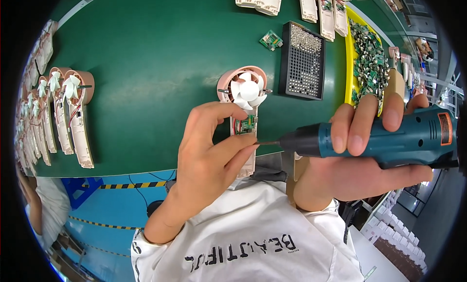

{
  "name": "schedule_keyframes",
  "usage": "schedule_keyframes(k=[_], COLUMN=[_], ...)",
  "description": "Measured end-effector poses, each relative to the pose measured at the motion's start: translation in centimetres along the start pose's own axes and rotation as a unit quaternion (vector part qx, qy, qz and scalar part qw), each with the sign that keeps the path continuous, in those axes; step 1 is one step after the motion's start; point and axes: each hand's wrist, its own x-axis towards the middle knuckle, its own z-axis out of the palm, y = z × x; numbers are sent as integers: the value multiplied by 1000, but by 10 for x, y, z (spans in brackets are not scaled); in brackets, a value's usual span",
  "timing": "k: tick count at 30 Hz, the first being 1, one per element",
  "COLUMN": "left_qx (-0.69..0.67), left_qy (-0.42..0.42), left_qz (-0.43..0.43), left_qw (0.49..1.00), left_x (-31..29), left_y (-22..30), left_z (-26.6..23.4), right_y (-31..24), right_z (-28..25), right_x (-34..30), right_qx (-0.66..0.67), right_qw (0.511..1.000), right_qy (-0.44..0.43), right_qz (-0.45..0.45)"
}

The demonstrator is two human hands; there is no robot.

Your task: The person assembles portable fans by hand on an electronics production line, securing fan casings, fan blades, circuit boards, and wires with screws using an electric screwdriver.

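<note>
A green desk (pixel 146 87) carries a pink fan casing (pixel 224 79), open side up, seemingly to leave its green circuit board (pixel 247 124) reachable. The right hand's (pixel 340 177) grip wraps a teal electric screwdriver (pixel 389 143); the left hand's (pixel 206 150) fingertips meet at its thin bit (pixel 270 143), perhaps guiding it, but I cannot tell whether they pinch anything.

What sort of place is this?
Likely an electronics assembly workshop: a teal power screwdriver in the right hand, a yellow bin of circuit boards, a row of open fan housings.

Glossy tabletop (pixel 155 63), smooth plastic screwdriver (pixel 396 146)
</note>
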Motion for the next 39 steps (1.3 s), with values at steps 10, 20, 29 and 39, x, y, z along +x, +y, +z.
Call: schedule_keyframes(k=[10, 20, 29, 39], left_qx=[-22, -30, -42, -103], left_qy=[9, 0, -40, 46], left_qz=[-3, -3, 1, 65], left_qw=[1000, 1000, 998, 991], left_x=[4, 2, 5, 0], left_y=[2, 0, -2, -22], left_z=[0, 1, -4, 2], right_y=[2, 3, 6, 5], right_z=[1, -3, -10, -15], right_x=[-2, 1, 6, -6], right_qx=[-7, -20, 25, 92], right_qw=[1000, 996, 978, 996], right_qy=[1, -92, -206, -19], right_qz=[-16, 10, 11, -9])
